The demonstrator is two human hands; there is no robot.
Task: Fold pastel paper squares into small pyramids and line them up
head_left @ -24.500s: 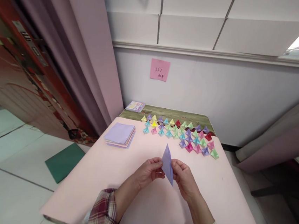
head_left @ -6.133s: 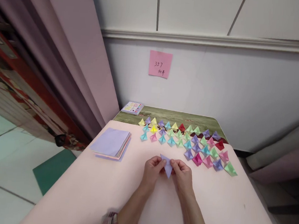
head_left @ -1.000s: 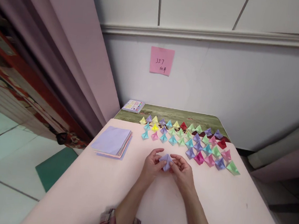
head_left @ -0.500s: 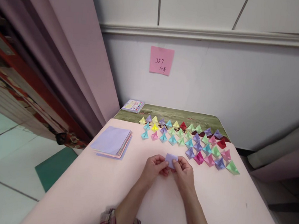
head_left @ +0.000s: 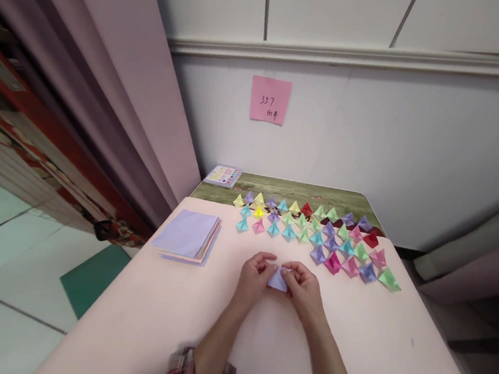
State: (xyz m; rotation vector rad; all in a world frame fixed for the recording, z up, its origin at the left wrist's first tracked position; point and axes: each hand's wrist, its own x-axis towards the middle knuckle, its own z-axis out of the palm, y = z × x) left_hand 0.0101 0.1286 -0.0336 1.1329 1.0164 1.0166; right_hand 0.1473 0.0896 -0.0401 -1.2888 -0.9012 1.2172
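Note:
A small folded piece of lavender paper (head_left: pixel 276 280) is held between both hands above the pink tabletop, a corner pointing down. My left hand (head_left: pixel 256 276) pinches its left side with thumb and fingers. On its right side, my right hand (head_left: pixel 304 283) grips it the same way, thumb on the front face. Part of the paper is hidden behind the fingers. Beyond the hands stand several rows of small folded paper boats in many colours, such as a magenta boat (head_left: pixel 333 262) and a blue boat (head_left: pixel 288 232).
A stack of square coloured paper (head_left: pixel 187 234), lavender on top, lies at the left of the pink table (head_left: pixel 130 328). A printed packet (head_left: pixel 223 175) rests at the far left corner. A pink note (head_left: pixel 270 101) sticks to the wall. A curtain (head_left: pixel 152 95) hangs left.
The lavender paper has gone from a flat rectangle above the thumbs to a pointed shape lower between the hands. The fingers have shifted their grip on it.

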